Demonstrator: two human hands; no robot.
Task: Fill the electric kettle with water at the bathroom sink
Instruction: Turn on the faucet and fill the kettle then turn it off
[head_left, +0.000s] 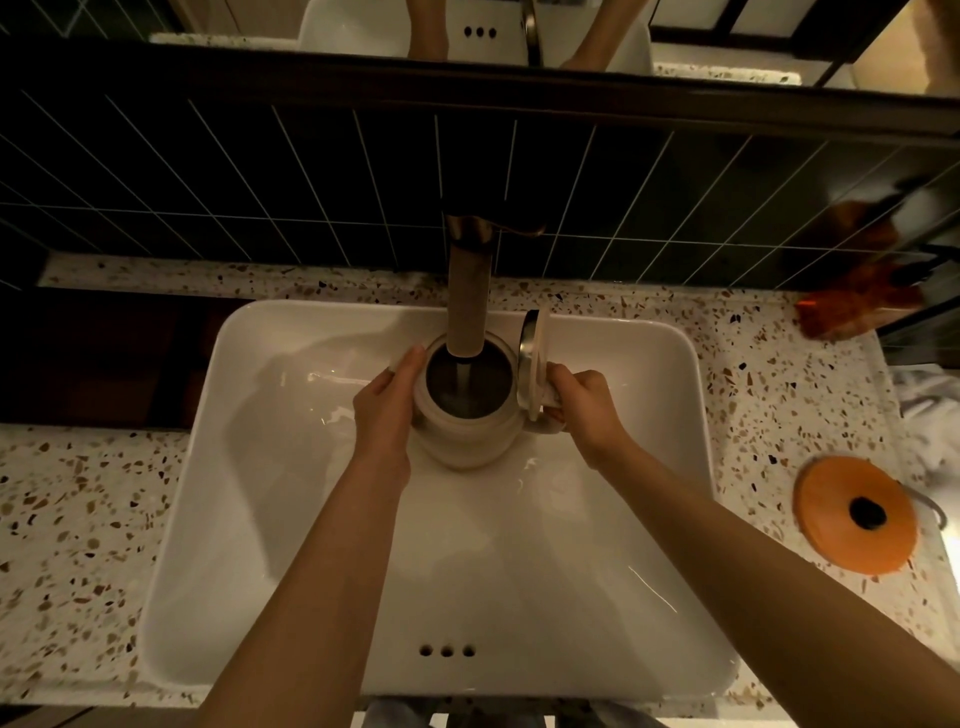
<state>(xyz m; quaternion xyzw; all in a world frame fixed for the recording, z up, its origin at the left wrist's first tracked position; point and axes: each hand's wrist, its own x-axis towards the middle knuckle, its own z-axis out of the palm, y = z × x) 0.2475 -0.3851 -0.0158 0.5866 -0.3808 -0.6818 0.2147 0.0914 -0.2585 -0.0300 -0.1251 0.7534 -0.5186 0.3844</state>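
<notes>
The left hand (387, 410) is wrapped against the side of the kettle (465, 415), fingers curled round its far wall and thumb toward the near side, steadying it. Just right of that hand the kettle is held upright over the sink (291, 519), its round mouth open. The tap (467, 296) comes down from above both hands, its spout ending right over the mouth, and a thin stream of water (462, 382) falls into the dark inside. Between the mouth and the right hand the lid (532, 364) stands flipped up on its hinge, metal underside facing the opening. The right hand (584, 402) is closed round the handle (548, 415), knuckles up, just beside the raised lid. Well to the right of that hand, on the speckled counter (78, 519), lies an orange disc (857, 519) with a dark knob in its middle.
</notes>
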